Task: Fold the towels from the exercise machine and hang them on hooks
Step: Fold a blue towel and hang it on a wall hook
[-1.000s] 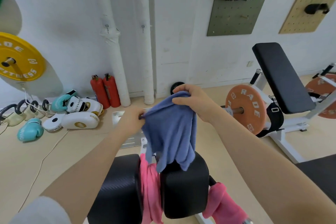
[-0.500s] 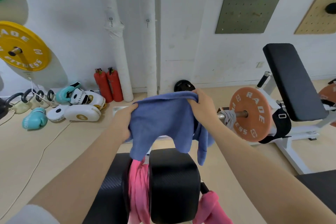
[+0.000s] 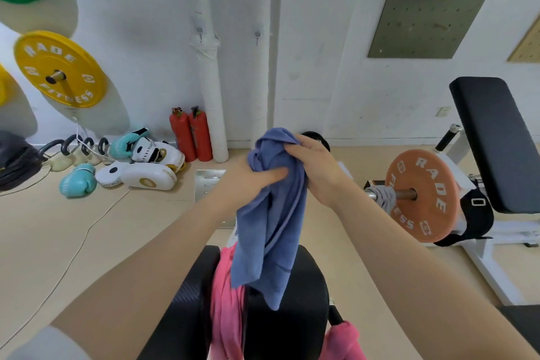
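Early stage, judging by the layout. Two wall hooks (image 3: pixel 199 31) on the white wall are bare, nothing hung yet. Left hand (image 3: pixel 257 177) grips the blue towel (image 3: pixel 270 213) at its upper left, thumb across the cloth. The towel is bunched at the top and hangs down in front of the black roller pads (image 3: pixel 292 316) of the exercise machine; it looks roughly gathered, not a clean fold. A pink towel (image 3: pixel 226 301) is wedged between the pads, with more pink cloth at the lower right, untouched. Right hand (image 3: pixel 320 168) pinches the blue towel's top right edge, fingers curled over it. A grey cloth (image 3: pixel 382 197) is wrapped on the barbell bar beside the orange plate (image 3: pixel 420 196), possibly another towel. Left to do: finish the fold, hang it, then the rest.
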### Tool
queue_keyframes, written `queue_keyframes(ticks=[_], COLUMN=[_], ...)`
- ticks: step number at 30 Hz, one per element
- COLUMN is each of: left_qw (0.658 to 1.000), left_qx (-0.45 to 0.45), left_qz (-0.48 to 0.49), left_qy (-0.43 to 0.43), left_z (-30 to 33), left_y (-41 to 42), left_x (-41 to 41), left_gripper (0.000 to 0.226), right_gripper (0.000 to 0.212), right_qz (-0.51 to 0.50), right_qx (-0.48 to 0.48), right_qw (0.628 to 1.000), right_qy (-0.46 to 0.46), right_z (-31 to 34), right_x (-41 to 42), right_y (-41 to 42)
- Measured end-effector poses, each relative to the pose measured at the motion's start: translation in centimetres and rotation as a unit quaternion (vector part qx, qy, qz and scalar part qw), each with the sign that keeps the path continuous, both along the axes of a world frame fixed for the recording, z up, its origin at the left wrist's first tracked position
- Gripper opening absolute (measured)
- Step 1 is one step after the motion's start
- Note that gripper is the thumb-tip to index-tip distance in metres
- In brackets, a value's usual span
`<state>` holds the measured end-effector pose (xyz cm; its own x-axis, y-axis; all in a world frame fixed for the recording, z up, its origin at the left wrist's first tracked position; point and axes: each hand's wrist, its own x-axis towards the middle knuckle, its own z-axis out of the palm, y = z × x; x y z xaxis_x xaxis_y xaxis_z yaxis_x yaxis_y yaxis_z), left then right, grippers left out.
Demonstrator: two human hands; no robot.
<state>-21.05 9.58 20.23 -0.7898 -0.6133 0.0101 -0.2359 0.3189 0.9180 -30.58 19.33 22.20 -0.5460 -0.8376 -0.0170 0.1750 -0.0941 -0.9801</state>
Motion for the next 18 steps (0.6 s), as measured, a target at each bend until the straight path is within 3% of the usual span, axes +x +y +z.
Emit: queue_keyframes(ticks=[2,4,7,10,14,16,18], left_qw=[0.988,0.966,0.965,0.961,0.941,0.929,0.923], left_qx=[0.089,0.166,0.156,0.151,0.239,0.276,0.284], left_qz=[0.071,0.111,0.102,0.116,0.149,0.159,0.176], left_qy=[0.108,0.162,0.182,0.199,0.187,0.188,0.19], left_z=[0.8,1.4,1.5,2.0,1.4,0.7,0.1], left_y=[-0.5,-0.8,-0.7,-1.1,-3.0,-3.6,-4.0], left_x=[0.6,0.9,1.1,1.4,1.6,1.8,1.9], left_gripper=[0.021,0.014,0.016,0.024,0.018,0.015,0.014], right_gripper=[0.034,0.039,0.04,0.036,0.024,0.016,0.026], right_qz=[-0.072,-0.137,-0.134,-0.136,-0.14,-0.105,-0.039], right_qx=[0.031,0.085,0.111,0.115,0.106,0.111,0.137], right_qw=[0.997,0.979,0.959,0.955,0.96,0.967,0.965], right_qy=[0.026,0.125,0.223,0.236,0.217,0.203,0.218], right_z=[-0.5,-1.3,-2.0,-1.8,-1.2,-0.9,-1.0], right_x=[-0.3,-0.5,0.0,0.6,2.0,2.9,3.4], right_y=[0.1,0.1,-0.2,-0.7,-1.7,-2.2,-2.4])
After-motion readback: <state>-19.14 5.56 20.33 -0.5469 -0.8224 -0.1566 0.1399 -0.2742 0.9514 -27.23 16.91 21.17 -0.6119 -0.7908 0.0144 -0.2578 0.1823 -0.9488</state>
